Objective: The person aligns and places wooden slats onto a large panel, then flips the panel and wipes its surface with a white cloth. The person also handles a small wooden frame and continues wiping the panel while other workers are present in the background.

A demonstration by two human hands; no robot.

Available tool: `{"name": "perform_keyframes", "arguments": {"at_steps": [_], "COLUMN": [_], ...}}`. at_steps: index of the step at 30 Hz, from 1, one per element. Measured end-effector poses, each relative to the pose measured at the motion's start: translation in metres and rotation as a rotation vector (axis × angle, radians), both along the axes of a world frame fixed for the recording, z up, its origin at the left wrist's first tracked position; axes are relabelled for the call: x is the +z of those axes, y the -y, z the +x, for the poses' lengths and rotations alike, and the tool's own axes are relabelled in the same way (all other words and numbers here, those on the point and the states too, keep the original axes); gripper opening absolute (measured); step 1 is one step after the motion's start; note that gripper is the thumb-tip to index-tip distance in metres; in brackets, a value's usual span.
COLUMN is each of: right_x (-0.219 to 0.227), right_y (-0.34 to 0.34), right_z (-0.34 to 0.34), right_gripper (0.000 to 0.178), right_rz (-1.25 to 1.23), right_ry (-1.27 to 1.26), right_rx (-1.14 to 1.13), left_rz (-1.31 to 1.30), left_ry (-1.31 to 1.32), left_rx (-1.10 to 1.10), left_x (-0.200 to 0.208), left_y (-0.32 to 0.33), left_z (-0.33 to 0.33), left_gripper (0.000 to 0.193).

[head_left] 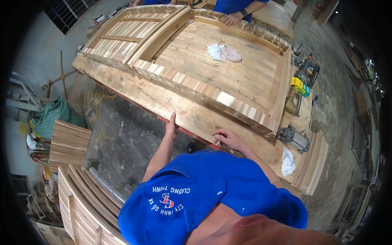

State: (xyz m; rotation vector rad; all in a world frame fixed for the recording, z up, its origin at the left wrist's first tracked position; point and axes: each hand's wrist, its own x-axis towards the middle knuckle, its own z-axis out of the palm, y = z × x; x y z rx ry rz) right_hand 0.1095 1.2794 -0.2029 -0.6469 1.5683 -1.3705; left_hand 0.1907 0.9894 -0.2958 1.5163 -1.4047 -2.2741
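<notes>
My left hand (171, 125) is at the near edge of a wooden worktable (157, 98), its thumb pointing up along the edge. The other fingers of that hand are partly hidden, and they seem to wrap the rim. My right hand (228, 139) rests on the same edge further right, fingers loosely bent and apart, with nothing in it. Beyond both hands lies a large curved wooden frame (200, 87) made of light and dark strips. Its left section is a slatted panel (126, 34); through the right section the tabletop shows.
Inside the frame lie white and pinkish crumpled bags (223, 53). Nail guns (307, 71), a yellow-green box (300, 86) and a grey tool (294, 138) sit at right. Across the table is a co-worker's hand (233, 18). Curved panels (81, 204) stand behind at left.
</notes>
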Motion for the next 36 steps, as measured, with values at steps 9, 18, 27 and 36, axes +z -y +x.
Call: {"name": "perform_keyframes", "arguments": {"at_steps": [9, 18, 27, 36], "right_x": [-0.035, -0.038, -0.028, -0.013], "right_y": [-0.04, -0.055, -0.037, 0.023], "right_z": [0.024, 0.027, 0.028, 0.023], "right_gripper": [0.026, 0.026, 0.025, 0.025], "right_rz": [0.055, 0.033, 0.032, 0.11], "right_ry": [0.031, 0.064, 0.082, 0.032], "right_rx": [-0.036, 0.011, 0.121, 0.371], "left_rz": [-0.09, -0.507, -0.458, -0.679], "left_ry": [-0.041, 0.142, 0.442, 0.582], "left_rx": [0.014, -0.334, -1.018, -1.013], "left_x": [-0.002, -0.029, -0.029, -0.045], "left_y": [-0.006, -0.02, -0.108, -0.079], "left_z": [0.009, 0.09, 0.225, 0.226], "left_gripper": [0.073, 0.04, 0.039, 0.036]}}
